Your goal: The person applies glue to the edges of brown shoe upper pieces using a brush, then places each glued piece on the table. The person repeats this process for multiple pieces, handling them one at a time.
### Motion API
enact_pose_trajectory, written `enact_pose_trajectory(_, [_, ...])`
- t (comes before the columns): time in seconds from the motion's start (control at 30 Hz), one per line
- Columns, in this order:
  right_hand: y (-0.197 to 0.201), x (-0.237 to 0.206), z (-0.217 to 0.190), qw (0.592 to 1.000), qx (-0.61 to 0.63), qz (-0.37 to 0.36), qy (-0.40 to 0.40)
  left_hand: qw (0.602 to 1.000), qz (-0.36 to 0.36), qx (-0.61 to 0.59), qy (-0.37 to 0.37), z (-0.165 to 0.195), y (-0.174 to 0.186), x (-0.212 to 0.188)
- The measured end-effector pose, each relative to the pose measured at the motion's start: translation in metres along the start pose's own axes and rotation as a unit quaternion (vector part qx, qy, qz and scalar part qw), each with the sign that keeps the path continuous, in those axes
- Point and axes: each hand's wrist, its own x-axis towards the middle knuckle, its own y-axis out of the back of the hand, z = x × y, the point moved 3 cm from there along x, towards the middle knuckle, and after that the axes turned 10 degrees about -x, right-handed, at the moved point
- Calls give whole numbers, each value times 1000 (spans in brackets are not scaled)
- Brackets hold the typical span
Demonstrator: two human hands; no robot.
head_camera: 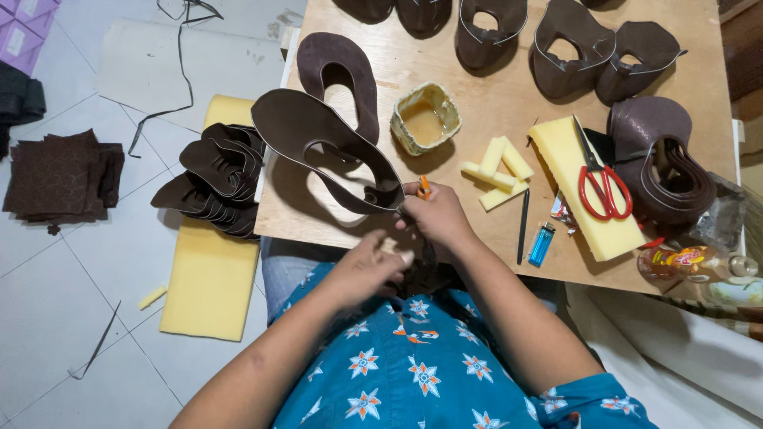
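Observation:
A dark brown leather shoe upper (318,135) with a pale edge line is held up over the wooden board (493,103). My right hand (437,214) pinches its near end and also holds a small orange tool (424,187). My left hand (367,266) sits just below, fingers curled on the same near end of the piece, close to my lap. A second flat brown upper (338,67) lies on the board behind it.
A small glue pot (425,117), yellow foam strips (497,171), a foam block (584,191) with red scissors (600,187), a blue lighter (541,244), a pen (523,226) and a bottle (695,262) lie on the board. Several shaped uppers (568,48) line the far edge. Cut pieces (214,179) are stacked on foam at left.

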Motion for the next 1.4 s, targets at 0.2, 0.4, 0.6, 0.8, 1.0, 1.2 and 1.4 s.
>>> enact_pose_trajectory(0.2, [-18, -19, -5, 999, -1, -38, 38, 964, 67, -195, -167, -7, 18, 9])
enact_pose_trajectory(0.4, [-19, -45, -32, 972, -196, 16, 132, 932, 226, -106, -265, -8, 28, 12])
enact_pose_trajectory(0.6, [-20, -66, -73, 835, -361, 57, 412, 937, 183, -12, -297, -10, 34, 7])
enact_pose_trajectory(0.8, [-32, -54, -86, 792, -482, 21, 374, 946, 152, -27, -286, -9, 25, 0])
enact_pose_trajectory(1.0, [-46, -37, -96, 732, -584, 51, 346, 941, 104, -61, -315, -11, 22, 1])
enact_pose_trajectory(1.2, [-60, -41, -106, 701, -596, 81, 384, 945, 171, -138, -243, -22, 32, 7])
enact_pose_trajectory(1.4, [-29, -53, -136, 731, -440, 187, 487, 929, 189, -198, -247, -19, 40, 8])
